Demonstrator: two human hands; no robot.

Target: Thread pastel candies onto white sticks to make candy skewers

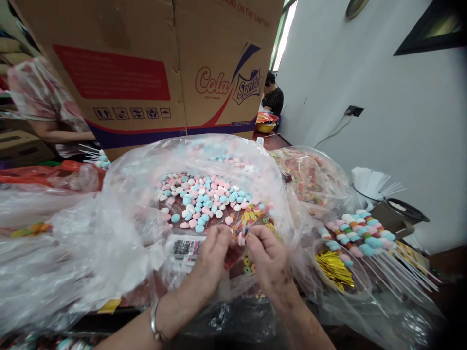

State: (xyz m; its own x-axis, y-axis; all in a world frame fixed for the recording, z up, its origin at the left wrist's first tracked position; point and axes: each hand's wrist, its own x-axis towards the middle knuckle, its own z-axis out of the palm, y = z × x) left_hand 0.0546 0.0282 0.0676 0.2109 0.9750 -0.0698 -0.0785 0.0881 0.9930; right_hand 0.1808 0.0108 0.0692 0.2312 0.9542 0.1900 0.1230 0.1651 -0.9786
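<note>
Cardboard carton (156,73) printed "Cola" and "Sprite" at eleven o'clock.
Person (49,109) in pink-and-white top at ten o'clock; wall socket (353,111) with cable (332,132) at two.

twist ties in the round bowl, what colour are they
The twist ties are shiny metallic gold, seen best in the head view.

A reddish table (272,141) apparently bears plastic bags (126,177) of candies (202,199).

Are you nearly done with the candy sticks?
Some look done: threaded candy sticks are piled at the right. In hand: the left hand and right hand pinch a small pinkish piece, too blurry to name. Plenty seems left: pastel candies and ring candies lie loose in front. I can't tell how many are wanted.
</note>
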